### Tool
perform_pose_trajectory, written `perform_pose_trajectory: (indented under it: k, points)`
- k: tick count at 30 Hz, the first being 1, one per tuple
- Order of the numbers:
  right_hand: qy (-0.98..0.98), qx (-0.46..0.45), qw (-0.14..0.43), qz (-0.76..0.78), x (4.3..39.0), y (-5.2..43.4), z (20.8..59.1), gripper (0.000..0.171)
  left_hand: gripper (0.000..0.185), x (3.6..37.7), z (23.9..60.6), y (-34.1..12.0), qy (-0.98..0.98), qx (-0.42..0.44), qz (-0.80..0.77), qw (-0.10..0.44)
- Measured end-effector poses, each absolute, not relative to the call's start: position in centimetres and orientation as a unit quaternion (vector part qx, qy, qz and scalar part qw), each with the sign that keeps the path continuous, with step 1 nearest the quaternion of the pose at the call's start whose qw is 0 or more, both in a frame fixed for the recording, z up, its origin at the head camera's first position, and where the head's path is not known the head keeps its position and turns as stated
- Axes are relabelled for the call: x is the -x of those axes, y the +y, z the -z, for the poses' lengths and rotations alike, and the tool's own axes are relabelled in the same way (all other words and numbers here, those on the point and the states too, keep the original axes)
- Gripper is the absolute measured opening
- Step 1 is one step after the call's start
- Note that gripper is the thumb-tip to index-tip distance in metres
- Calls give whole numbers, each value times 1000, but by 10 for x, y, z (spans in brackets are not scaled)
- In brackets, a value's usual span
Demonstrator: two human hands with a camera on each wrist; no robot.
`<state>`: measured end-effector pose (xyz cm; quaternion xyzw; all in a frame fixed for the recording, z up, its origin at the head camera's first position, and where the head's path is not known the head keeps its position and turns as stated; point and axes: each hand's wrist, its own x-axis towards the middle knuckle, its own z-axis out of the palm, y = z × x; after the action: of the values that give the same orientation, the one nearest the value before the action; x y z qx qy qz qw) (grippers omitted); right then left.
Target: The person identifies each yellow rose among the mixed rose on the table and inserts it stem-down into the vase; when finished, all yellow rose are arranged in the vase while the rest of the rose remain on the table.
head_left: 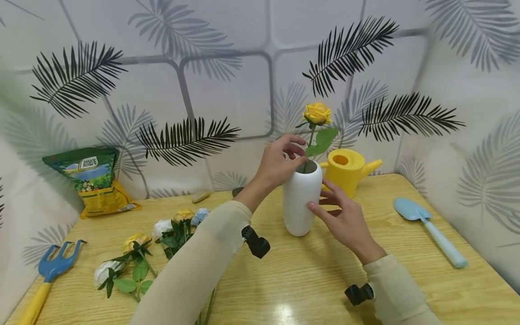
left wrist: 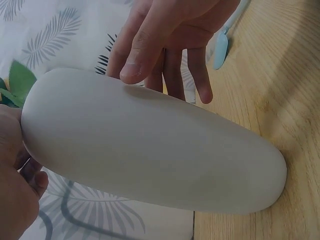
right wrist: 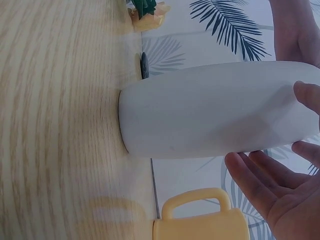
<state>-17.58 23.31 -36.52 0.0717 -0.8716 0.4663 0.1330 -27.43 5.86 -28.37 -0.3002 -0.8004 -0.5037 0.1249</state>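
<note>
A white vase (head_left: 299, 203) stands upright on the table, its mouth tipped slightly toward me in the head view. A yellow rose (head_left: 318, 113) with a green leaf (head_left: 322, 141) rises from it, the stem's lower end inside. My left hand (head_left: 281, 159) is at the vase mouth, curled fingers and thumb at the rose stem; the exact contact is partly hidden. My right hand (head_left: 343, 216) holds the vase's right side, thumb on the front and fingers behind. In the right wrist view, the right hand's fingers (right wrist: 250, 175) lie along the vase wall (right wrist: 210, 110).
Behind the vase stands a yellow watering can (head_left: 345, 171). A blue trowel (head_left: 430, 230) lies at the right, a hand fork (head_left: 57, 266) at the left. White, yellow and blue roses (head_left: 138, 241) lie left of my arm. A green and yellow bag (head_left: 93, 180) sits at the back left.
</note>
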Motion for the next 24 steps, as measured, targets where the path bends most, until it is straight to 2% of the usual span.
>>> perform_pose_trajectory:
  k: [9,24]
  points:
    - [-863,-87,144,-477,179,229,367,68,31,275,283,53,-798,298,506,133]
    - [-866,-93,157,-465,177,233,369,67,27,276,281,39,-787,309,520,125]
